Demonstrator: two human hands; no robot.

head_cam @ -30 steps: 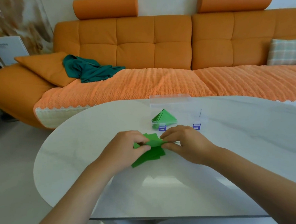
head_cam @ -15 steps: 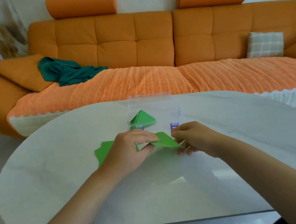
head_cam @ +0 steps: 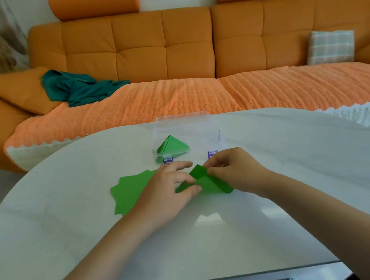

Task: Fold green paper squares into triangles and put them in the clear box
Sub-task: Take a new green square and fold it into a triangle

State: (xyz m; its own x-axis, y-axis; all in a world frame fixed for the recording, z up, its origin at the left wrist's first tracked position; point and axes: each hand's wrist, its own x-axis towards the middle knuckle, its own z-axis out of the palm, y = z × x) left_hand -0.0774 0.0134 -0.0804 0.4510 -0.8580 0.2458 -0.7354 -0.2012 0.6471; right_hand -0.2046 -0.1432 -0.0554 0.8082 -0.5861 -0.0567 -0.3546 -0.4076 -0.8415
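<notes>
The table (head_cam: 74, 218) has a pale, smooth top, glossy enough to mirror light near its front edge. The bent green paper sheet (head_cam: 208, 182) and the paper stack (head_cam: 130, 190) look thin, matt and smooth. The clear box (head_cam: 184, 121) is transparent plastic. The sofa (head_cam: 139, 49) back is smooth upholstery, its seat cover (head_cam: 175, 98) ribbed cloth

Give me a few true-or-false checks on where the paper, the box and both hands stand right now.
1. Folded triangles lie inside the clear box. True.
2. The left hand and the right hand both pinch one green sheet, which is bent over but not pressed flat. True.
3. The clear box stands between the person and the hands. False: it stands beyond the hands, toward the sofa.
4. No unfolded paper remains. False: a stack of green squares lies partly under the left hand.
</notes>
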